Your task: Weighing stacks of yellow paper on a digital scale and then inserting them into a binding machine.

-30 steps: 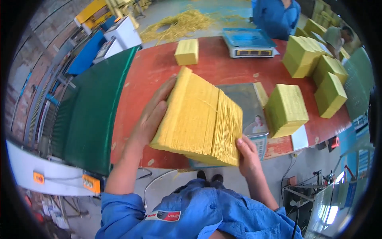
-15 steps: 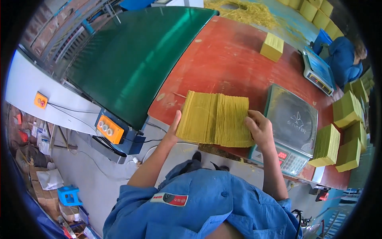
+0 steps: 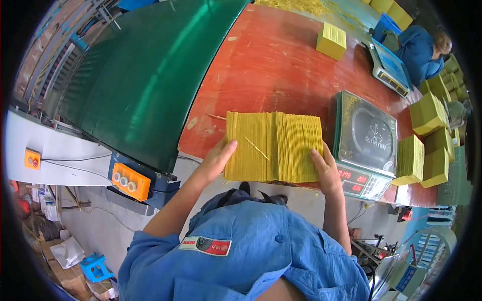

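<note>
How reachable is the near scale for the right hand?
Probably yes: the near scale lies close beside the right hand, nothing visible between. But that hand holds the stack and would likely need freeing first.

Yellow paper stack point(image 3: 251, 163): oblong block of many thin sheets, sheet edges turned up. Divided by seam running from near side to far side; left part packed tightly, right part more coarsely ridged. Left part crossed slantwise by thin pale strip point(image 3: 256, 148). Stack held at both ends, almost level, over near edge of red table point(image 3: 271, 65), toward near left corner; whether table is touched cannot be told.
</note>
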Available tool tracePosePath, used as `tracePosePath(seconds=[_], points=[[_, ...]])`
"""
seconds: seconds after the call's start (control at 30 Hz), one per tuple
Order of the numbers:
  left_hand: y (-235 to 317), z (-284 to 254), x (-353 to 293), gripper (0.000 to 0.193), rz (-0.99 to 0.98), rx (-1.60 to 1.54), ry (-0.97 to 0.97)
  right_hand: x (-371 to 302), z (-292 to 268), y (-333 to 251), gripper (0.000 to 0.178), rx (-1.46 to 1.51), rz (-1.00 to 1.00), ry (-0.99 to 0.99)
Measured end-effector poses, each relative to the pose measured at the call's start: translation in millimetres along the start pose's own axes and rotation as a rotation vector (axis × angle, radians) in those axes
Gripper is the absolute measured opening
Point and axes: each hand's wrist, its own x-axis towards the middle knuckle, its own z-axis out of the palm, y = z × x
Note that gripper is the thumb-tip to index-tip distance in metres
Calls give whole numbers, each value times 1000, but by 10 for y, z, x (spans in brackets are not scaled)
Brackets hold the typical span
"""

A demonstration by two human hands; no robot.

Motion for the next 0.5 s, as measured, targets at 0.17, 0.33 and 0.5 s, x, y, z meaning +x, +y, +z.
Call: tracePosePath(seconds=[0.17, 0.33, 0.5], points=[[204, 28, 78, 60, 107, 67, -42, 54, 232, -142, 63, 110, 7, 9], [337, -126, -17, 65, 392, 156, -32, 72, 319, -222, 78, 274, -264, 42], [-163, -300, 100, 57, 463, 256, -8, 87, 350, 554, 102, 33, -275, 45]])
